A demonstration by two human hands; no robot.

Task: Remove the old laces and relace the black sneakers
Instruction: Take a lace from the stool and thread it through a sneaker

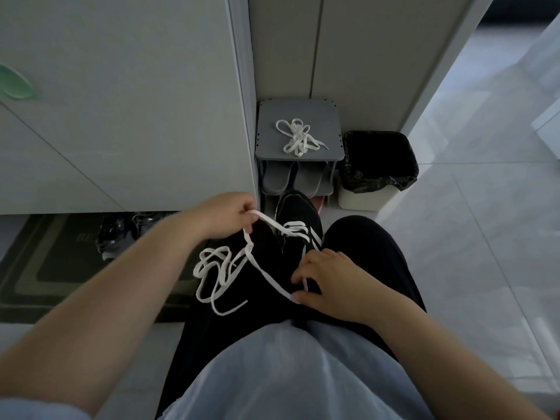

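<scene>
While the black sneaker (pixel 298 225) lies between your thighs, toe toward 12 o'clock, both hands grip the white lace (pixel 263 271).
Your left hand (pixel 225 215), at 9 o'clock of the sneaker, has its fingers curled closed, pinching the lace raised. Your right hand (pixel 330 280), at 5 o'clock, pinches the same lace between thumb and curled fingers. Slack loops lie at 8 o'clock. A second lace bundle (pixel 298 136) rests on the grey rack (pixel 266 116) at 12 o'clock.

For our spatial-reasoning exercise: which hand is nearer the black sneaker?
Right. The right hand lies against the striped side of the black sneaker; the left hand pinches the white lace off to the sneaker's left.
</scene>
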